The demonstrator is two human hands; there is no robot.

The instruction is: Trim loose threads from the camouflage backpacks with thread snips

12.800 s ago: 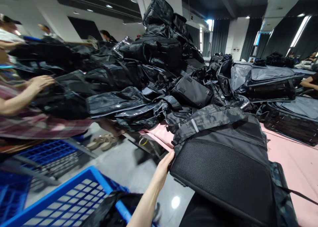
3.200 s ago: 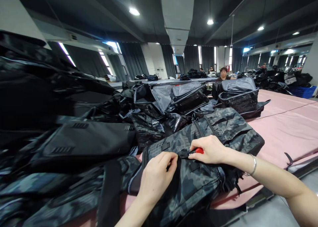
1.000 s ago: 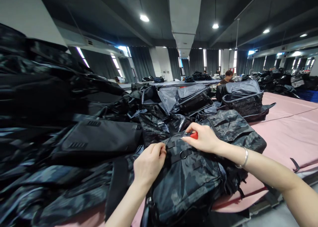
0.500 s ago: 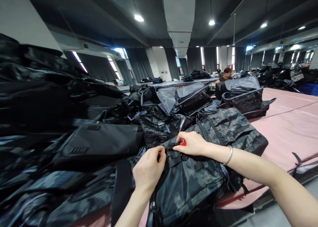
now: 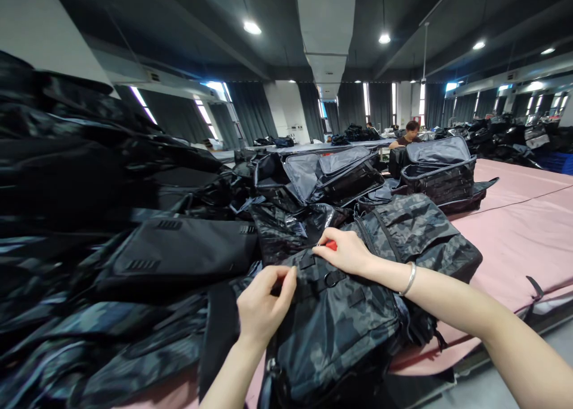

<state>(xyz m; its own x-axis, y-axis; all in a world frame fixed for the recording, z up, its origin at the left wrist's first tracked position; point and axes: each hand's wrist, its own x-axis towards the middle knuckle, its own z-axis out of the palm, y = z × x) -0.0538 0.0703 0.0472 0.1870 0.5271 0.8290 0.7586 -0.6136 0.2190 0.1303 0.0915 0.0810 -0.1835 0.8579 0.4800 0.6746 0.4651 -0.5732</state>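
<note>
A dark camouflage backpack [image 5: 335, 331] lies in front of me, with webbing straps and a black ring [image 5: 331, 279] on its upper side. My left hand [image 5: 266, 301] is at the bag's left edge, thumb and forefinger pinched together; whatever is between the fingertips is too small to make out. In my right hand [image 5: 347, 252], closed above the bag's top edge, is a small red tool [image 5: 331, 245], mostly hidden by the fingers. Beyond it lies another camouflage backpack [image 5: 416, 230].
Dark bags are heaped high on the left, including a smooth black panel [image 5: 183, 248]. Unzipped bags with grey lining [image 5: 304, 173] stand behind. A pink-covered table [image 5: 528, 224] extends right. Across the room sits another person [image 5: 406, 135].
My right hand has lifted slightly away from the webbing, and the red tool's dark tip no longer shows. My left hand's fingers have straightened a little, still pinched. The view has shifted slightly.
</note>
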